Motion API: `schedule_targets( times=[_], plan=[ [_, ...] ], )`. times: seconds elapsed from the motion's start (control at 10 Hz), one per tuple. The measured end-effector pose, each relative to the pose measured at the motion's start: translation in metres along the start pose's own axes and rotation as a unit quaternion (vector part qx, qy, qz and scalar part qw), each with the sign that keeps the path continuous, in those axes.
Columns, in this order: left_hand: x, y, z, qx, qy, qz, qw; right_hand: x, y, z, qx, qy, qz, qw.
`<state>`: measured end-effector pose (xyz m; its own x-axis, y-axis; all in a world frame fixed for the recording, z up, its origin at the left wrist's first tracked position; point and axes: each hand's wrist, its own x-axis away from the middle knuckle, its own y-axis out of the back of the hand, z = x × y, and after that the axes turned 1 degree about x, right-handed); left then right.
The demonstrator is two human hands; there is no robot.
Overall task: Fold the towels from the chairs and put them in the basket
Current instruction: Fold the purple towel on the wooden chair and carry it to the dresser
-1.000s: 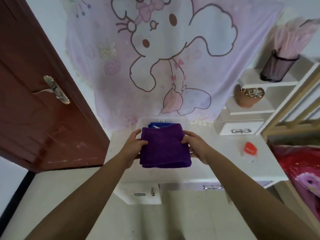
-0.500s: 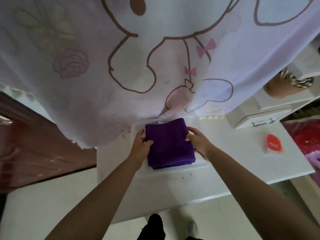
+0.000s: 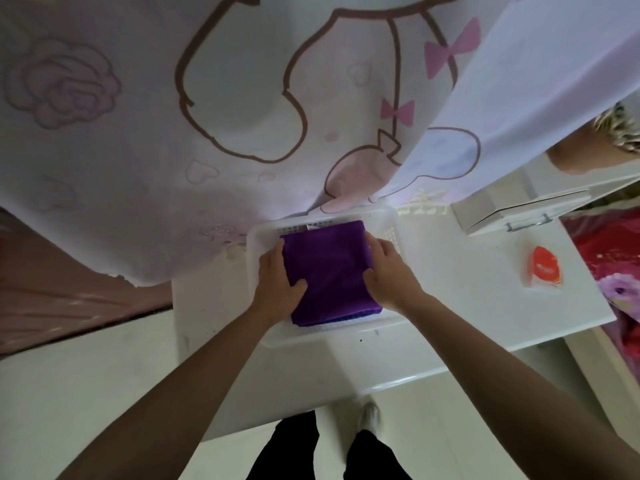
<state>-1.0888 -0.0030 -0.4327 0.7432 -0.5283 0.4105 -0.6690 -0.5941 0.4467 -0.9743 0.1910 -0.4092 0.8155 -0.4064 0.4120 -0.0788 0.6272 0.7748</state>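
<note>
Purple towel (image 3: 329, 268): folded, in white basket (image 3: 311, 337).
Left hand (image 3: 277, 285): grasping towel's left edge.
Right hand (image 3: 388, 271): grasping right edge.

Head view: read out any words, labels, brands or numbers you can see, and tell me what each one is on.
Nothing here can be read.
Orange packet on the table: white print, too blurred to read.
Small tag by the far edge of the towel in the basket: too small to read.
Curtain: cartoon drawings only, no words.
</note>
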Motion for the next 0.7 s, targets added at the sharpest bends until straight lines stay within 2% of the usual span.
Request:
schedule_targets(
  times=[0.1, 0.2, 0.3, 0.4, 0.7],
  plan=[
    [0.005, -0.001, -0.002, -0.253, -0.132, 0.029, 0.958, -0.004, 0.002, -0.004, 0.17, 0.153, 0.016, 0.973],
    [0.001, -0.012, -0.001, -0.391, -0.177, 0.05, 0.902, -0.015, -0.012, -0.016, 0.259, 0.164, 0.064, 0.949],
    [-0.006, -0.027, 0.014, -0.417, -0.113, 0.051, 0.901, -0.023, -0.03, -0.033, 0.293, 0.149, 0.07, 0.942],
    [-0.007, -0.039, 0.033, -0.443, -0.101, 0.022, 0.89, -0.027, -0.041, -0.041, 0.282, 0.144, 0.061, 0.947],
    [-0.018, -0.038, 0.029, -0.444, -0.07, 0.063, 0.891, -0.033, -0.037, -0.037, 0.269, 0.144, 0.084, 0.949]
  ],
)
